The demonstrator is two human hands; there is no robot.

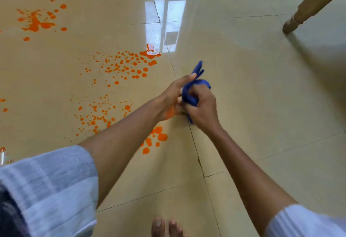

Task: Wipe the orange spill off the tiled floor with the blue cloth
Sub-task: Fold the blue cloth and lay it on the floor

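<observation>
Both grips occupied: my right hand (203, 105) curls round the bunched blue cloth (189, 94), fingers closed over the wad; my left hand (173, 98) lies against the cloth from the other side, thumb stretched along it, the rest of its fingers hidden, and an orange smear shows on its heel.

Item, cloth: held up off the tiled floor (262, 79), two loose corners poking out past the grip, a tail hanging below it.

Item, orange spill (127, 64): none of it under the cloth. Nearest drops lie just below and left of the grip; a dense speckled patch sits left and beyond; a larger splash further off, far left.

Item, wooden furniture leg (299, 16): well off to the right and beyond.

Item, bare toes (164, 227): nearest me, below the grip.

Step in hand, as I judge: gathering the cloth into a pad; wiping not yet begun. Next move calls for lowering the pad to the floor and pressing across the nearest drops.
</observation>
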